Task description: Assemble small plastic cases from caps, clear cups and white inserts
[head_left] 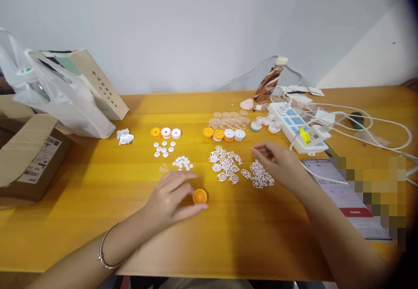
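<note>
My left hand [170, 199] rests on the wooden table [81, 219] with thumb and fingers closed around a small orange round cap [199, 196]. My right hand [281, 162] hovers over a pile of white wheel-shaped pieces [259, 175], its fingers spread and motion-blurred, with nothing visibly held. A second pile of white wheel-shaped pieces [225, 163] lies between the hands. Small white discs [183, 163] lie just beyond my left hand.
Further back lie orange and white caps [166, 132], more caps [225, 134] and clear rings [228, 119]. A power strip [298, 125] with cables, a bottle [269, 82] and a phone [342, 193] are at right. A cardboard box [29, 154], plastic bag [55, 93] and foil scraps [125, 136] sit left.
</note>
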Tool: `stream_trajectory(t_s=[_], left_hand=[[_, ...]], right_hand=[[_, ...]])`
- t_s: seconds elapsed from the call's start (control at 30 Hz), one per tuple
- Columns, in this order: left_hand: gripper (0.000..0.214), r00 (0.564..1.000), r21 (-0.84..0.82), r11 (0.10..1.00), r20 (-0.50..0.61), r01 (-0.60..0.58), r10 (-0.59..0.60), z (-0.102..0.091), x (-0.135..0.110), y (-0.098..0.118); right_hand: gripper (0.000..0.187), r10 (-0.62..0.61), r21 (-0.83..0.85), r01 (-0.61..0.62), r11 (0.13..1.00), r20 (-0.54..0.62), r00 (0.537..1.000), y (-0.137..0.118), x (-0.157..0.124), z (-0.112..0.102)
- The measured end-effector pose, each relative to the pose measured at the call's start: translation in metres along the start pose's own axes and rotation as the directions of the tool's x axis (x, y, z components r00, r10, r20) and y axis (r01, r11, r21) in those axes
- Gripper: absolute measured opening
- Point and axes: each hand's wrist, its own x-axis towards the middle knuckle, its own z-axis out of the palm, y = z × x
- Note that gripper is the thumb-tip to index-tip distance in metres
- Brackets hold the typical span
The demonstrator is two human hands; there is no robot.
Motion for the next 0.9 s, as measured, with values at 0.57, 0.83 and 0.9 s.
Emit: stream_trajectory(t_s=[0.57, 0.83, 0.9], left_hand=[[0.016, 0.974, -0.076, 0.971, 0.03, 0.226, -0.224, 0.007, 0.027, -0.021], [0.018, 0.935, -0.101, 0.953, 0.248, 0.284, -0.253, 0.033, 0.093, -0.044], [0.014, 0.921, -0.119, 0.938, 0.267, 0.324, -0.284, 0.042, 0.103, -0.049]], right_hand=[[0.014, 0.159, -0.029, -0.157, 0.987, 0.257, 0.953, 0.029, 0.006, 0.001], [0.015, 0.15, 0.065, -0.165, 0.984, 0.193, 0.97, 0.032, 0.007, 0.006], [0.017, 0.132, 0.094, -0.148, 0.985, 0.159, 0.978, 0.032, 0.007, 0.006]])
